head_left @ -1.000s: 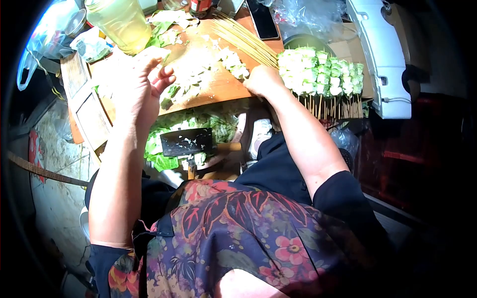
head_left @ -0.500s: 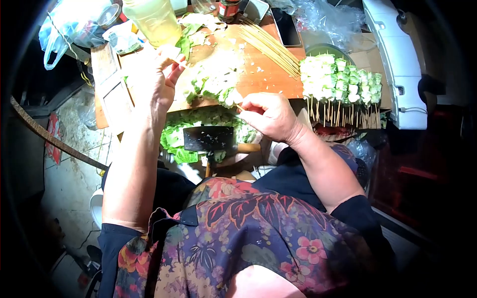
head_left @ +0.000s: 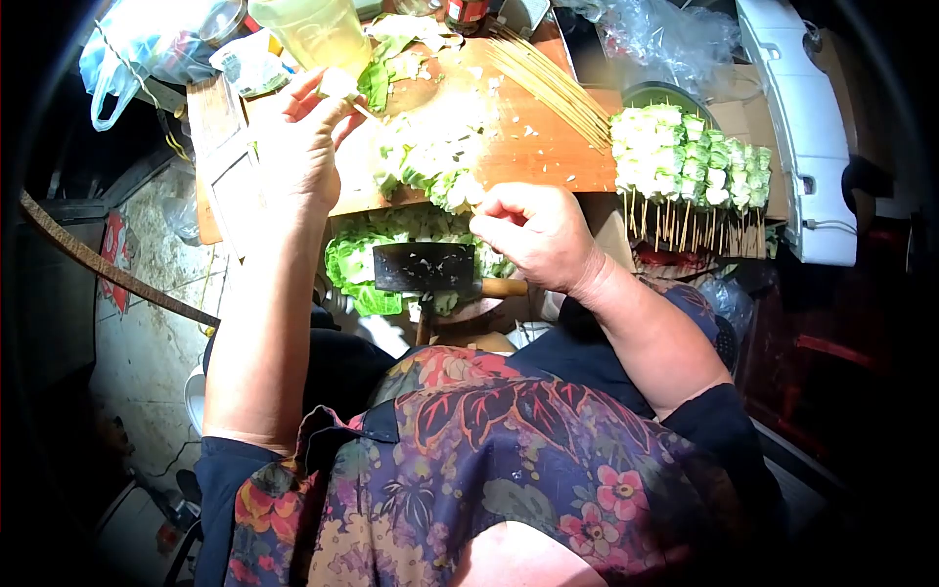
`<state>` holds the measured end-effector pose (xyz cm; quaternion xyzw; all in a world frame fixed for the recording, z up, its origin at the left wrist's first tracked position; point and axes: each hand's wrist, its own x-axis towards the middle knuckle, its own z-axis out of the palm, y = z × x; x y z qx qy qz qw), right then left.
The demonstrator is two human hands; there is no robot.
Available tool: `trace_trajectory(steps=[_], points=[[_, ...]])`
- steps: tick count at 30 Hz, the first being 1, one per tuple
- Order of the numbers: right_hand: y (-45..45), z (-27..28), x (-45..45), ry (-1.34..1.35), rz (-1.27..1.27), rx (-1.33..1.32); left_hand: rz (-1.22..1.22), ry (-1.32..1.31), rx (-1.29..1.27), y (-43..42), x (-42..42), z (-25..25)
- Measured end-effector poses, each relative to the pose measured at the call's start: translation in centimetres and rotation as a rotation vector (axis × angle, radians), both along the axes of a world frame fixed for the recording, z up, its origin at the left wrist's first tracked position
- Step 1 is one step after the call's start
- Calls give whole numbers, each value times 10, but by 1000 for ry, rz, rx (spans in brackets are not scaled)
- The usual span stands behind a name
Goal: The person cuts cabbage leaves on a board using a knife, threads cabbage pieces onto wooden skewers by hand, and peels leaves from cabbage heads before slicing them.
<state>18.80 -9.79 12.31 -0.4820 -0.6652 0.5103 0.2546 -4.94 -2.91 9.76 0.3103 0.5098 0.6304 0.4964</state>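
Observation:
My left hand (head_left: 318, 137) is raised over the left of the wooden board (head_left: 553, 157). Its thumb and fingers pinch a pale leafy-green piece (head_left: 337, 84) at the tip of a bamboo skewer (head_left: 364, 110). Fingers curled, my right hand (head_left: 538, 235) grips the skewer's other end at the board's front edge; glare washes out the skewer's middle. Between the hands lies a heap of cut leafy greens (head_left: 440, 161). Below it, a cleaver (head_left: 425, 267) with a wooden handle rests in front of more leaves (head_left: 357, 264).
Loose bamboo skewers (head_left: 548, 88) lie at the board's back right. Filled skewers of greens (head_left: 685, 161) are stacked on the right, beside a white casing (head_left: 797, 127). A jug of yellowish liquid (head_left: 318, 34), a jar (head_left: 465, 14) and plastic bags (head_left: 161, 49) stand behind.
The view has shifted slightly, so the board and stacked skewers appear further right. My left fingers have moved slightly around the leaf piece. My right hand keeps its pinch.

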Motion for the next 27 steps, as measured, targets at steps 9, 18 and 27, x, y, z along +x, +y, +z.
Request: trace_trajectory(steps=[9,18,27], points=[[-8,7,-3,138,-95,-167,-171,-144,0,-11,7,-1],[1,5,0,137,-142,-175,-239,8,-111,-19,24,-6],[8,-2,7,156,-188,-168,-211,567,-324,4,-7,-33]])
